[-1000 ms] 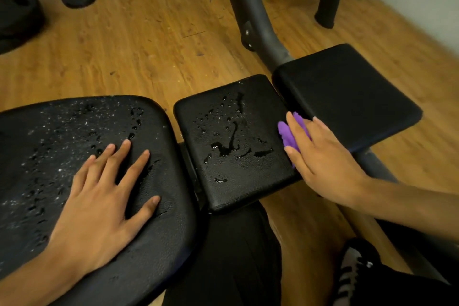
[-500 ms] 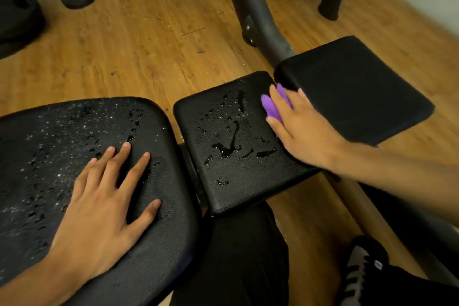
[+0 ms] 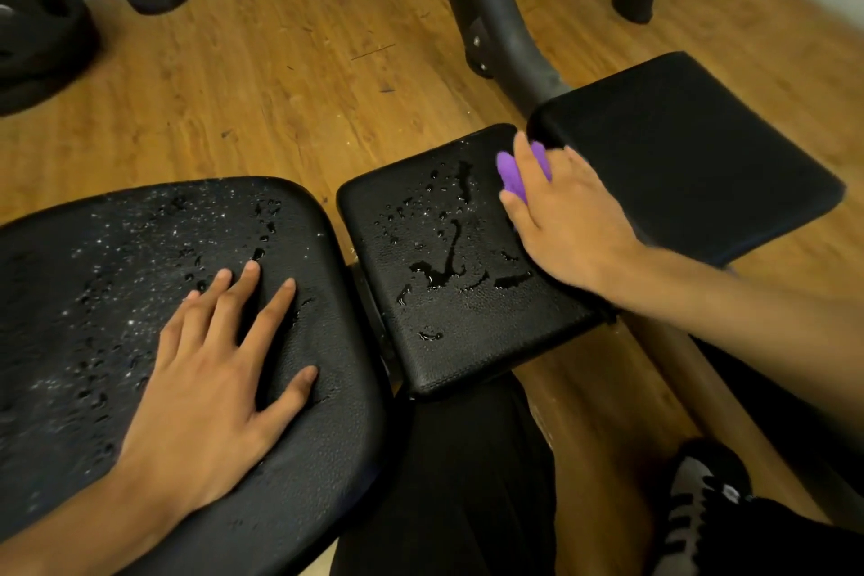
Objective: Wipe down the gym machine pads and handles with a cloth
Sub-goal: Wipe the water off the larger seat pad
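In the upper left of the frame, dark round plates (image 3: 42,37) are seen lying on the wood-grain floor (image 3: 262,61). Below them, the large pad (image 3: 93,295), black pebbled vinyl with rounded corners, is speckled with fine droplets. The left hand (image 3: 210,388) is laid flat on it, fingers spread and straight, nothing held; it is probably placed there as a brace while the other arm reaches across.

At the centre, the squarish middle pad (image 3: 449,341) is covered with larger beads and runs of liquid, so it is judged to be not yet wiped. At its upper right corner a purple cloth (image 3: 512,175), soft and bunched, is pressed down by the right hand (image 3: 570,225), whose fingers are nearly straight over it, the fabric showing between them. The cloth seems to be set at the pad's far edge so that a stroke can be drawn across the wet surface.

Further right, the right pad (image 3: 692,154) looks matte and dry. A grey tube (image 3: 486,14) rises behind it.
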`<action>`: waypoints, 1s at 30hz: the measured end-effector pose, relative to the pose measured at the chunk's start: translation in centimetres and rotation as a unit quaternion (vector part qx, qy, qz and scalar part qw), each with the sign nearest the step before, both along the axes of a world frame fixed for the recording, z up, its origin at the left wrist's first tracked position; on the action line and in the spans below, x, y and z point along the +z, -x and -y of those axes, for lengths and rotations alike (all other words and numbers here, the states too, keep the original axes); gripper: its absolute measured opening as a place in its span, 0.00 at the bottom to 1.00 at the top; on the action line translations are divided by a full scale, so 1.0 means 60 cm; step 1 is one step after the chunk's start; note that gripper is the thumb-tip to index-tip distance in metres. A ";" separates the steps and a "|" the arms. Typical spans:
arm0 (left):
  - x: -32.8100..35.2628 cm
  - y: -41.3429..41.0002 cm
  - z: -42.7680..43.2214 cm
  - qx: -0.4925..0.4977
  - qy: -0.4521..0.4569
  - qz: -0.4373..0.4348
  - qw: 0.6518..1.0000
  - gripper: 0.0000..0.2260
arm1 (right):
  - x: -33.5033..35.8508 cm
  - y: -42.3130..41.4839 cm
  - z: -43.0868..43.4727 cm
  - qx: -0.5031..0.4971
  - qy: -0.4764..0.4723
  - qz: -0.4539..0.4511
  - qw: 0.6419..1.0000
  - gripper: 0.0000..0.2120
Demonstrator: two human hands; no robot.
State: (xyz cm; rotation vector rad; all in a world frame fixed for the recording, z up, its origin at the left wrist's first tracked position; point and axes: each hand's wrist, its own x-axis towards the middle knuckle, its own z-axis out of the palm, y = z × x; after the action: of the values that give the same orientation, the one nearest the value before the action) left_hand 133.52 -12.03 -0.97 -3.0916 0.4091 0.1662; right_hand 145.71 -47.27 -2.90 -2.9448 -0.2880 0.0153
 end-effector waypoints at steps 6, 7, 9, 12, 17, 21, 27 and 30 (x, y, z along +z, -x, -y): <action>0.000 0.000 0.000 -0.002 0.000 0.003 1.000 0.38 | 0.001 0.077 0.038 0.037 0.037 -0.027 0.998 0.33; 0.001 0.001 0.000 -0.002 0.000 0.002 1.000 0.38 | -0.002 0.052 0.030 0.037 0.032 -0.021 0.999 0.33; 0.002 0.001 0.001 -0.004 -0.006 0.002 1.000 0.37 | -0.009 -0.009 0.009 0.027 0.008 -0.010 1.000 0.31; 0.004 -0.002 0.001 -0.010 -0.016 0.002 1.000 0.37 | -0.018 -0.064 -0.012 -0.003 0.004 0.008 1.000 0.29; 0.003 -0.002 0.001 -0.031 -0.041 0.005 0.999 0.37 | -0.001 0.030 0.000 -0.002 0.015 0.001 1.000 0.32; 0.003 -0.004 0.002 -0.044 -0.046 0.011 0.998 0.36 | 0.002 0.083 0.020 0.022 0.034 -0.015 0.999 0.33; 0.001 -0.007 0.003 -0.086 -0.035 0.006 0.996 0.35 | -0.013 -0.074 -0.015 0.009 -0.027 -0.033 0.999 0.32; -0.001 -0.010 0.002 -0.085 -0.030 0.002 0.996 0.35 | -0.008 -0.070 -0.020 -0.009 -0.035 -0.024 0.999 0.31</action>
State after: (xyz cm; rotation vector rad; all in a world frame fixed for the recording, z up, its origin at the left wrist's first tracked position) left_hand 134.10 -12.17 -1.05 -2.9791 0.6509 0.1657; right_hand 149.88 -46.06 -3.41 -2.8718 -0.2509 0.0733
